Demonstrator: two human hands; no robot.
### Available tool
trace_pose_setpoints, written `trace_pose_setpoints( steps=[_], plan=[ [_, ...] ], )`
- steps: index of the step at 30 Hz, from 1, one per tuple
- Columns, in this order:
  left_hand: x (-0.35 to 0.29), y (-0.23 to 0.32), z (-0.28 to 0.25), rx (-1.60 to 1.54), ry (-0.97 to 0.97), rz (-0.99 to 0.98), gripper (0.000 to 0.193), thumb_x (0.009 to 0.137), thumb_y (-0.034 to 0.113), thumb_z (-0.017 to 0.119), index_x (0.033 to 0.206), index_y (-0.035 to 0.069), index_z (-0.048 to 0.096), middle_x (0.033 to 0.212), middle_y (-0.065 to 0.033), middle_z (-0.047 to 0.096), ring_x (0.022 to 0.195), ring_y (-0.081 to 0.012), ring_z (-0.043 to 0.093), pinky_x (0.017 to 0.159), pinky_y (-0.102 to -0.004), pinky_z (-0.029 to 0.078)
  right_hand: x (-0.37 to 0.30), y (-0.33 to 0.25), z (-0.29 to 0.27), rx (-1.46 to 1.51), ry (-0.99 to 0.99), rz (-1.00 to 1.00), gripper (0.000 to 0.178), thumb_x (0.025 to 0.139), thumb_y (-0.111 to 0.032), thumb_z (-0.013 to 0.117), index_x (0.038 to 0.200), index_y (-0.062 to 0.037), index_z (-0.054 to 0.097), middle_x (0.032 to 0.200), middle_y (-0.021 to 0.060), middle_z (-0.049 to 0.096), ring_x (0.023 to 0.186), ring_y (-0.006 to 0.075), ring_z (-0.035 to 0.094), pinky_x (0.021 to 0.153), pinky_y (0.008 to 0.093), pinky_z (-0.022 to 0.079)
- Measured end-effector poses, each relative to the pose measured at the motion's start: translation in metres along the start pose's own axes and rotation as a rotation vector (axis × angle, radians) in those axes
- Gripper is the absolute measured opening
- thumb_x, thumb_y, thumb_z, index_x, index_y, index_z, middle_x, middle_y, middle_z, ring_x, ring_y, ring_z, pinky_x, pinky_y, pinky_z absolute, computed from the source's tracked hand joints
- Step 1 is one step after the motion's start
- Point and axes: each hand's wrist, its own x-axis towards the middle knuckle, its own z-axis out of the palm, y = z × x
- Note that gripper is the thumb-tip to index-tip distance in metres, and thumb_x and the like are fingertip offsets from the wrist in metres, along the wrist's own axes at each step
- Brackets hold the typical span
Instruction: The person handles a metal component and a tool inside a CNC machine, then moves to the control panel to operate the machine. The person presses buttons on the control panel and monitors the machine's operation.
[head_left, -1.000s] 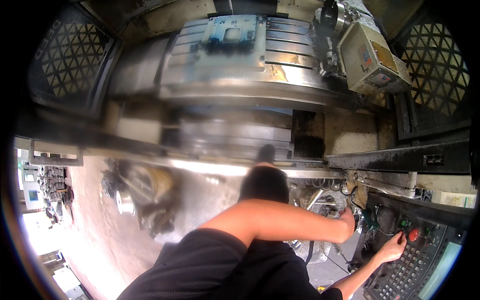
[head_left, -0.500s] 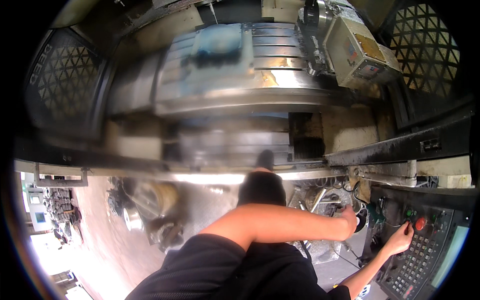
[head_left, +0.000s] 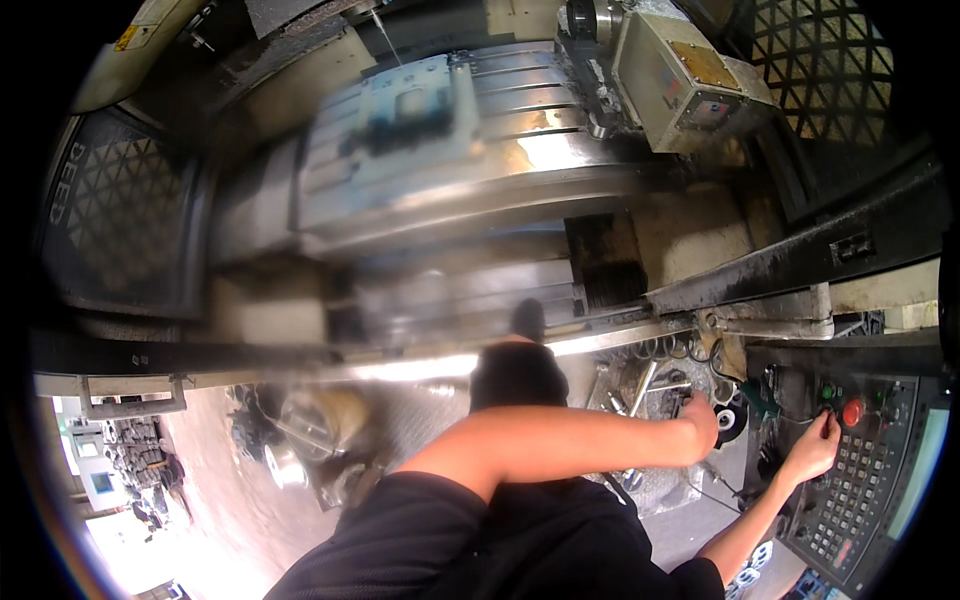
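My right hand (head_left: pixel 812 451) reaches to the control panel (head_left: pixel 842 535) at the right. Its thumb and fingers pinch a small knob (head_left: pixel 828 413) beside the red push button (head_left: pixel 853 411). My left arm crosses in front of my body to the right. At its end, my left hand (head_left: pixel 701 425) is curled next to a black round dial (head_left: pixel 731 421) with a pale centre. Most of its fingers are hidden, and what they hold cannot be made out. Inside the machine, a pale blue-grey block (head_left: pixel 425 103) with a square opening lies on the slotted table (head_left: pixel 535 100), under a thin probe-like tool (head_left: pixel 387 40).
A boxy grey unit (head_left: pixel 665 85) with a round chuck stands at the table's right end. Meshed door windows (head_left: pixel 120 215) flank the opening. The machine's front sill (head_left: pixel 420 368) runs across before me. Loose tools (head_left: pixel 650 385) lie below it, near a coiled cable (head_left: pixel 680 347).
The whole view has tilted and shifted slightly, with the machine interior now farther left and up. My right hand stays at the knob; my left hand stays beside the dial.
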Motion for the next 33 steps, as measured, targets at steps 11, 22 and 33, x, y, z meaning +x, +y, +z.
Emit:
trace_pose_setpoints(
  steps=[11,22,33],
  plan=[
    [-0.010,-0.002,0.003,0.001,0.033,-0.021,0.031,0.083,0.022,0.074,0.111,0.008,0.078,0.112,-0.0087,0.074,0.105,-0.0268,0.067,0.087,-0.0437,0.042,-0.004,0.000,0.000,-0.001,0.000,-0.003,0.026,0.095,-0.026,0.072,0.106,-0.0035,0.078,0.101,0.0129,0.078,0.088,0.0284,0.076,0.076,0.0384,0.059],
    [-0.030,-0.021,-0.007,-0.115,0.114,0.072,0.016,0.080,0.016,0.071,0.087,0.002,0.074,0.092,-0.0185,0.074,0.088,-0.0336,0.073,0.078,-0.0489,0.055,-0.006,-0.014,0.011,-0.013,0.099,0.020,0.018,0.092,-0.027,0.071,0.099,-0.0115,0.075,0.091,0.0141,0.075,0.081,0.0344,0.073,0.073,0.0436,0.058],
    [-0.030,-0.017,-0.009,0.067,-0.054,0.167,0.049,0.085,0.038,0.079,0.115,0.001,0.066,0.108,-0.0174,0.071,0.104,-0.0354,0.069,0.093,-0.0460,0.052,-0.056,0.002,-0.035,0.107,-0.120,0.530,0.048,0.096,-0.050,0.064,0.095,-0.0020,0.072,0.080,0.0182,0.074,0.076,0.0363,0.074,0.074,0.0447,0.058]
  ],
)
